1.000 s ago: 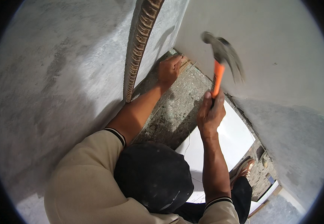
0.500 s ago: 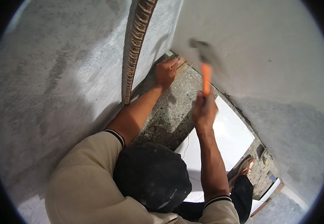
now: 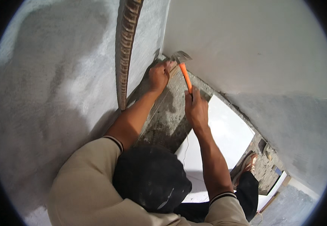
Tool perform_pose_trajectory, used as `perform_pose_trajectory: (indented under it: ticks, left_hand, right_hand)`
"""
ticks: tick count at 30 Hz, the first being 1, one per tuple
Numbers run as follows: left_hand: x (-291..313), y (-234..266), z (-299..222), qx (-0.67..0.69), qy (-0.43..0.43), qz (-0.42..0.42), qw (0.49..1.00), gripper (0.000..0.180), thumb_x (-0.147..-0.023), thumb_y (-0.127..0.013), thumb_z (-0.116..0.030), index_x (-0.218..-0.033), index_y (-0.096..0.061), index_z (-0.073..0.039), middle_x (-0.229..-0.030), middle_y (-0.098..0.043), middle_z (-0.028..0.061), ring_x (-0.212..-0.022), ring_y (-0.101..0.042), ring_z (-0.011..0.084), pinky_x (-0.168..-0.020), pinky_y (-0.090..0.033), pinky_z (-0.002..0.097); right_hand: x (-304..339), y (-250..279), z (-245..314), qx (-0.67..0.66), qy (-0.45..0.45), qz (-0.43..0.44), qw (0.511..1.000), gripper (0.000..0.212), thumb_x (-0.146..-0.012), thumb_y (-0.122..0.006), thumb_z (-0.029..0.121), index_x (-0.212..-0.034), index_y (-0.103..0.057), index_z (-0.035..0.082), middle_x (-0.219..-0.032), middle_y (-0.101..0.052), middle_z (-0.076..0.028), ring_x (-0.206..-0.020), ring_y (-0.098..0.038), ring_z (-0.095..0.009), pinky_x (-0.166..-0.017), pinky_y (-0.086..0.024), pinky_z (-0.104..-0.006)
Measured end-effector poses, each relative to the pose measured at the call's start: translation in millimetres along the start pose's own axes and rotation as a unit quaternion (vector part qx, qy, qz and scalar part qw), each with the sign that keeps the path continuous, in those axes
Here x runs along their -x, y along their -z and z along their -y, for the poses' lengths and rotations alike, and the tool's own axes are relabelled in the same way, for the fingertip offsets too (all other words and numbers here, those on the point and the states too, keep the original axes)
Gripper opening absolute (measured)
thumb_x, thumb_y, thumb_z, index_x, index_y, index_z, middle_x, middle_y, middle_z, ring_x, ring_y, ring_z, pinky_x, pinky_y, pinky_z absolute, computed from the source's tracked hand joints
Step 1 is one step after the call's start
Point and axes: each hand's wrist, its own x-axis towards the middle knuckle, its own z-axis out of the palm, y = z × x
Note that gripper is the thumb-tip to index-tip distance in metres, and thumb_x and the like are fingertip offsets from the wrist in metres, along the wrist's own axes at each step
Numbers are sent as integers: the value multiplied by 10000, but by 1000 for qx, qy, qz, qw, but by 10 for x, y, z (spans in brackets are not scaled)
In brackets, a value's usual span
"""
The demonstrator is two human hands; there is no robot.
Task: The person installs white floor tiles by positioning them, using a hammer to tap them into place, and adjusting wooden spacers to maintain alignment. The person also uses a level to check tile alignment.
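Note:
My right hand (image 3: 197,111) is wrapped round the lower end of the orange handle of a claw hammer (image 3: 185,76). The hammer's metal head is low in the far corner, right by the fingertips of my left hand (image 3: 158,77). Those fingers are closed in a pinch over the floor; whatever they hold is hidden at this size. Beside them a narrow light-brown strip, apparently wood (image 3: 173,72), lies on the rough floor (image 3: 175,101). A thin string runs along the floor near my left forearm.
A ribbed steel bar (image 3: 126,49) stands along the grey left wall (image 3: 58,75). The smooth right wall (image 3: 246,49) meets it at the far corner. White panels (image 3: 227,132) lie on the floor under my right arm. My shoe (image 3: 248,165) stands beside them, near debris.
The hammer has come down from a blurred, raised position over the right wall to beside my left fingers. My left hand stays in the corner; the whole view has shifted slightly.

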Motion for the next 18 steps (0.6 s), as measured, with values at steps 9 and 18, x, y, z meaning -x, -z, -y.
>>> perform_pose_trajectory:
  ticks: [9, 18]
  left_hand:
    - [31, -78, 77, 78, 33, 8, 996, 179, -929, -721, -54, -1093, -772, -2, -1045, -780, 187, -936, -771, 336, -812, -603, 377]
    - [20, -24, 126, 124, 40, 19, 991, 178, -958, -727, -52, -1115, -769, 18, -1032, -790, 173, -910, -774, 248, -800, -591, 339]
  right_hand:
    - [1354, -33, 11, -169, -185, 27, 968, 311, -1085, -525, 131, -1334, -465, -46, -1020, -640, -296, -917, -666, -453, -833, -517, -492]
    - [1526, -737, -142, -107, -124, 7, 986, 658, -997, -615, 45, -1567, -320, -97, -1311, -535, -317, -1184, -570, -452, -1031, -475, -524]
